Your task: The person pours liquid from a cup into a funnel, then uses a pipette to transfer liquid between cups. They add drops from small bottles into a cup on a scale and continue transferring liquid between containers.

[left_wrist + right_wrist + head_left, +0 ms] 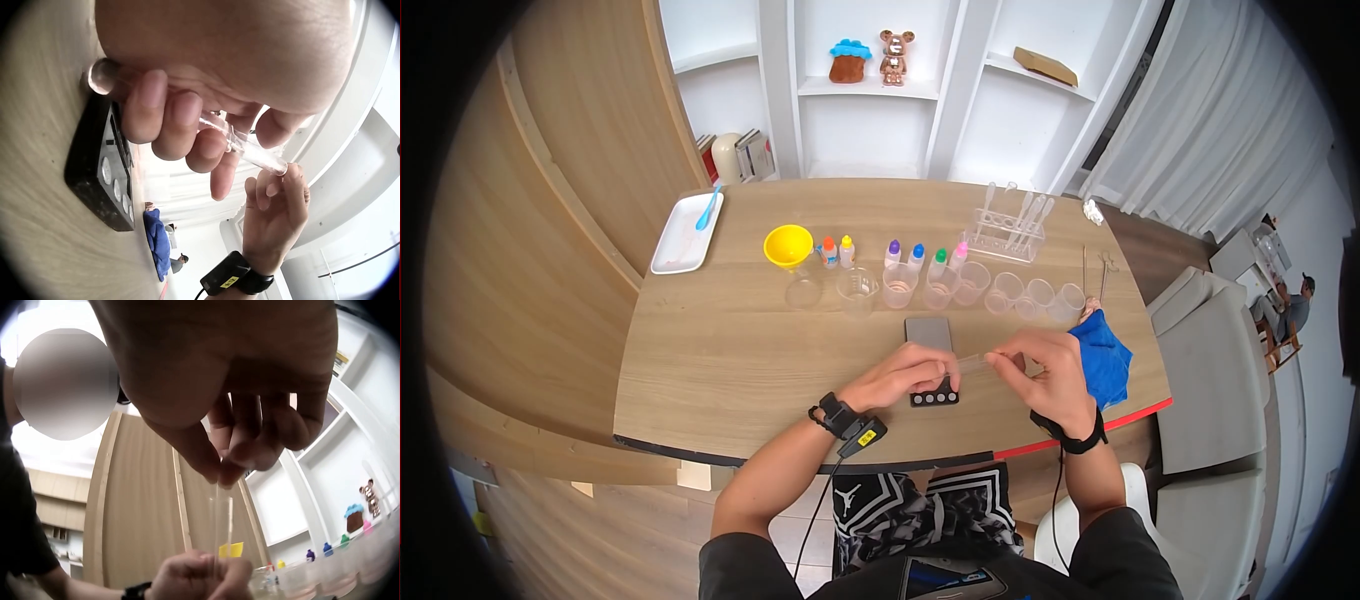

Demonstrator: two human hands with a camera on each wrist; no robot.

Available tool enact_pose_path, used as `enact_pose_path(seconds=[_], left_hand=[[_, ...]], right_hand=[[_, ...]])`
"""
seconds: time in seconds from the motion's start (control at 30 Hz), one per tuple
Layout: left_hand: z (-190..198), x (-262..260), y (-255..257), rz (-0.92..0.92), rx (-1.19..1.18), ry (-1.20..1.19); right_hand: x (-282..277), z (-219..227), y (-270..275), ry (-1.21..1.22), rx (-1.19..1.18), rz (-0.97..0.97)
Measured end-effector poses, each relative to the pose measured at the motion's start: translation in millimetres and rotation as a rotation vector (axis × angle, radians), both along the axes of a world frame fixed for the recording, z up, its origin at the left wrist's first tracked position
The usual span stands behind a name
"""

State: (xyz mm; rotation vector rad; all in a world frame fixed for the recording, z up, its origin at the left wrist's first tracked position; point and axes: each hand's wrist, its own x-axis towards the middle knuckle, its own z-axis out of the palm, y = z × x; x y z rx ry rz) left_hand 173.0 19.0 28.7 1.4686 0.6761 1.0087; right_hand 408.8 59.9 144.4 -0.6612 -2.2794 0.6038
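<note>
My left hand (905, 372) grips a clear test tube (971, 362), its fingers curled round it above the small black scale (928, 332) with a silver plate and round buttons. In the left wrist view the test tube (259, 156) runs slantwise through the left hand (178, 119) toward the other hand. The right hand (1050, 372) is at the tube's far end, thumb and fingertip pinched together. From the right wrist view, the pinching fingertips of the right hand (225, 475) meet right at the tube's upper end; what exactly they pinch I cannot tell.
Behind the scale stand clear plastic cups (941, 288) in a row, dropper bottles with coloured caps (917, 252), and a yellow funnel (788, 246). A rack (1010, 238) of tubes is at back right, a blue cloth (1105, 358) at right, a white tray (687, 235) at left.
</note>
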Motion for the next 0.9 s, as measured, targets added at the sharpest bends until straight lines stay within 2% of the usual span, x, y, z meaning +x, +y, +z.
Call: enact_pose_path(seconds=[0.1, 0.6, 0.8, 0.9], left_hand=[[-0.2, 0.6, -0.1, 0.004, -0.006, 0.000], [0.0, -0.3, 0.0, -0.002, -0.026, 0.009], [-2.9, 0.0, 1.1, 0.007, -0.010, 0.009], [-3.4, 0.6, 1.6, 0.016, -0.014, 0.018]], right_hand=[[1.0, 0.7, 0.5, 0.008, -0.050, 0.040], [7.7, 0.9, 4.4, 0.031, -0.040, -0.010], [45.6, 4.6, 20.7, 0.586, -0.191, -0.134], [69.9, 19.8, 36.0, 0.769, -0.120, -0.177]])
